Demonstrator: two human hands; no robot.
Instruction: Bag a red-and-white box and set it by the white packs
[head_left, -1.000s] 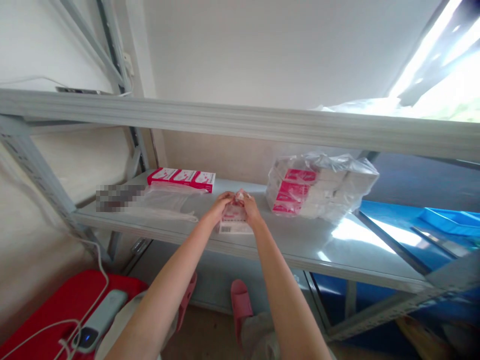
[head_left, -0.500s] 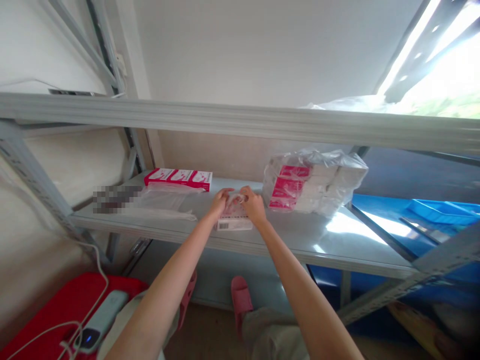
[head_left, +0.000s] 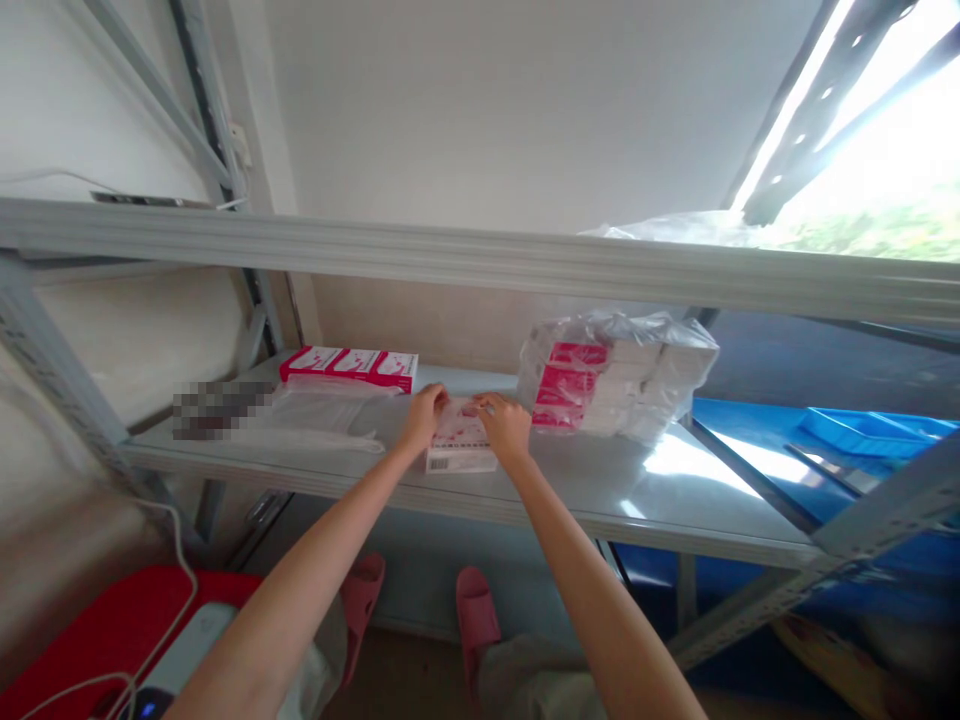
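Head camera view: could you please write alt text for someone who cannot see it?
Both hands, left hand and right hand, hold a small bagged box on a grey metal shelf. A wrapped bundle of boxes sits to its right.

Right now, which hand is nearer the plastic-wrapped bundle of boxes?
Right. The right hand rests on the small box, just left of the bundle; the left hand is farther left.
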